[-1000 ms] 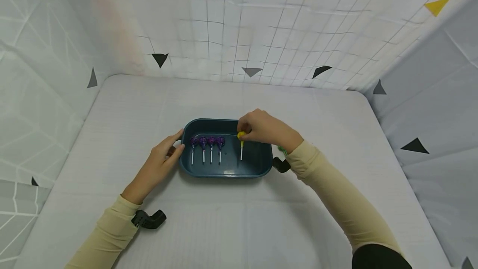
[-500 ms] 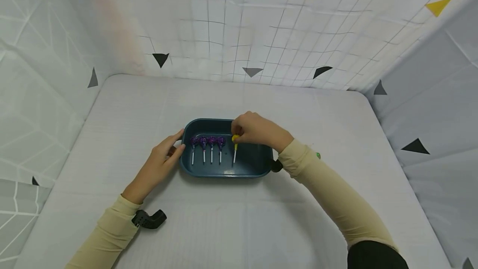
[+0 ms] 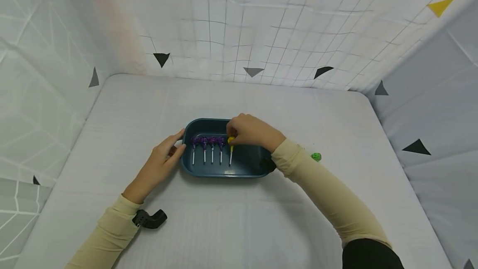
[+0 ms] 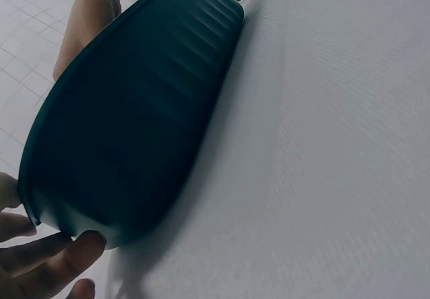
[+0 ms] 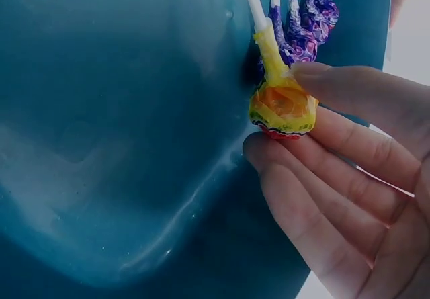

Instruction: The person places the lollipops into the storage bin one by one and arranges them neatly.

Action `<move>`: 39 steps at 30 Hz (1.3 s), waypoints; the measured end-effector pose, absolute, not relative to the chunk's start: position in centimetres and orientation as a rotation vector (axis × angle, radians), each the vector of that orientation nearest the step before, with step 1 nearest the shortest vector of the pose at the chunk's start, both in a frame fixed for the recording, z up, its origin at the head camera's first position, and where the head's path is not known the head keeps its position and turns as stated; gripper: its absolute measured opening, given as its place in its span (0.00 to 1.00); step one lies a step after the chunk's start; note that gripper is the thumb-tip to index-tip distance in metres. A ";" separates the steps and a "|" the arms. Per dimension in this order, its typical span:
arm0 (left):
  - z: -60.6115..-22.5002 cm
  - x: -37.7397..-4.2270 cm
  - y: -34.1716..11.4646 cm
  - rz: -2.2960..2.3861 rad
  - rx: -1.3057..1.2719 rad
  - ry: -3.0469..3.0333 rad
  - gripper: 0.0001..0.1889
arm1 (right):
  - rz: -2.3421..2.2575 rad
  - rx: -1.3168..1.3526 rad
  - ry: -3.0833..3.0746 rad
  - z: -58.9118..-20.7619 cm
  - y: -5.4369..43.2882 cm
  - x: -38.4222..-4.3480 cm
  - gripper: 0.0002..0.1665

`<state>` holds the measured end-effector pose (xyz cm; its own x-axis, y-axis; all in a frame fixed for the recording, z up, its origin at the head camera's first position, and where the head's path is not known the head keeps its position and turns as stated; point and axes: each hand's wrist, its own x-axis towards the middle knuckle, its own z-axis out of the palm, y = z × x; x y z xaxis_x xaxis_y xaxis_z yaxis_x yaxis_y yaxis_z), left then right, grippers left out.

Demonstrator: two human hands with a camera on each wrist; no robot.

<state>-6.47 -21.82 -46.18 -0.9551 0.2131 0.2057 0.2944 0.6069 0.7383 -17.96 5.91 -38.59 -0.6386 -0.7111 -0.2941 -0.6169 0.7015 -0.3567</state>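
Observation:
A dark teal tray (image 3: 220,172) sits on the white table. My left hand (image 3: 158,165) rests against its left end, and in the left wrist view the fingers (image 4: 64,262) touch the outer wall and rim. Inside the tray, my right hand (image 3: 252,130) pinches a yellow-wrapped lollipop (image 5: 282,107) by its candy head, the white stick pointing toward the tray's near side. Several purple-wrapped lollipops (image 3: 203,141) stand in a row to its left, sticks the same way. The yellow one is right beside the last purple one.
A green-wrapped lollipop (image 3: 316,157) lies on the table right of the tray, partly hidden by the right sleeve (image 3: 317,182). A black wrist camera (image 3: 149,219) sticks out from the left cuff. White grid-marked sheets (image 3: 276,28) stand behind the table.
My right hand has carried the yellow lollipop leftward, up close to the purple row. The green lollipop has come into fuller view past the sleeve. My left hand stays put.

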 end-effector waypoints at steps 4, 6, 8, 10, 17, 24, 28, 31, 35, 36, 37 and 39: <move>-46.1 -6.4 -21.8 -1.280 -0.433 -2.728 0.28 | -0.284 -1.022 2.515 -38.7 5.6 -18.0 0.06; -46.1 -6.4 -21.8 -1.282 -0.439 -2.723 0.28 | -0.258 -1.021 2.528 -38.8 5.4 -18.0 0.06; -46.0 -6.4 -21.8 -1.285 -0.442 -2.721 0.28 | -0.234 -1.017 2.536 -38.8 5.3 -18.0 0.05; -46.1 -6.4 -21.8 -1.286 -0.445 -2.718 0.28 | -0.204 -1.018 2.545 -38.8 5.1 -17.9 0.06; -46.1 -6.5 -21.8 -1.281 -0.455 -2.712 0.28 | -0.135 -1.008 2.567 -38.5 4.7 -17.5 0.07; -46.0 -6.4 -21.9 -1.286 -0.449 -2.713 0.28 | -0.156 -1.015 2.568 -38.8 4.6 -17.5 0.08; -45.9 -6.4 -21.9 -1.291 -0.445 -2.719 0.28 | -0.148 -1.015 2.571 -38.9 4.6 -17.4 0.07; -46.0 -6.4 -21.9 -1.292 -0.443 -2.723 0.28 | -0.141 -1.012 2.571 -38.8 4.6 -17.4 0.07; -45.9 -6.4 -21.8 -1.289 -0.443 -2.724 0.28 | -0.144 -1.007 2.569 -38.7 4.6 -17.3 0.07; -45.9 -6.4 -21.8 -1.289 -0.443 -2.724 0.28 | -0.146 -1.007 2.568 -38.7 4.7 -17.3 0.07; -45.9 -6.3 -21.8 -1.289 -0.444 -2.722 0.28 | -0.146 -1.008 2.570 -38.8 4.7 -17.4 0.07; -45.9 -6.3 -21.8 -1.286 -0.447 -2.719 0.28 | -0.147 -1.011 2.571 -38.8 4.7 -17.4 0.07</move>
<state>-6.33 -21.83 -45.92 -0.9519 0.2196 0.2138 0.3046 0.6002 0.7396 -17.39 4.71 -38.83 -0.6729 -0.6749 -0.3028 -0.6359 0.7369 -0.2294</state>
